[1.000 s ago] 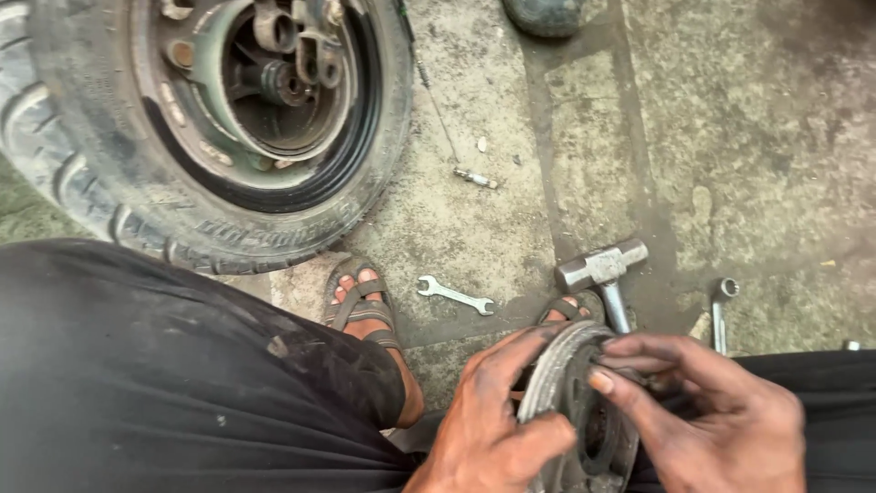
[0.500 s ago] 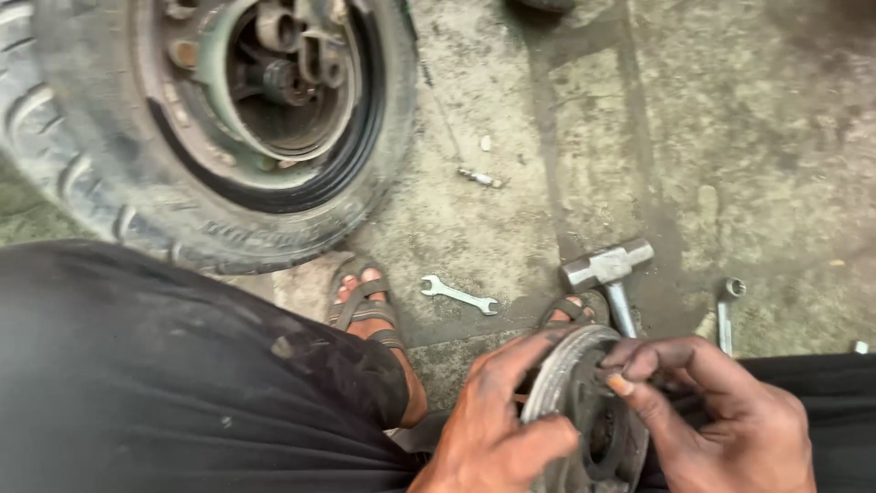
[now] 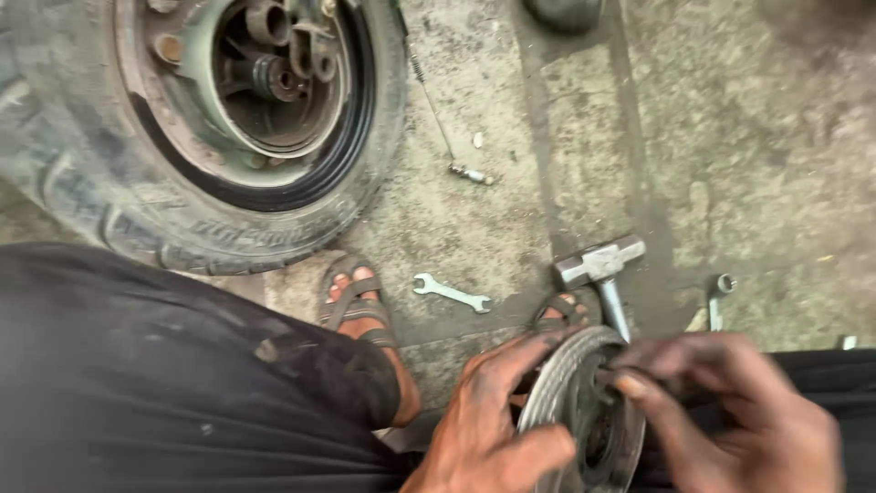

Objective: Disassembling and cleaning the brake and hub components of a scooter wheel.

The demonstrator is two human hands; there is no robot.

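A round grey metal drum with a dark hub stands on edge at the bottom of the view. My left hand grips its rim from the left, thumb across the lower face. My right hand reaches in from the right, fingertips pressed at the hub, slightly blurred. Both hands are greasy.
A small tyre on a worn rim lies on the concrete at upper left. A hammer, an open-end spanner, a socket wrench and a cable end lie on the floor. My sandalled feet and dark trousers fill the lower left.
The view has drifted slightly. My right hand's fingers have shifted over the drum's hub; my left hand keeps its grip on the rim.
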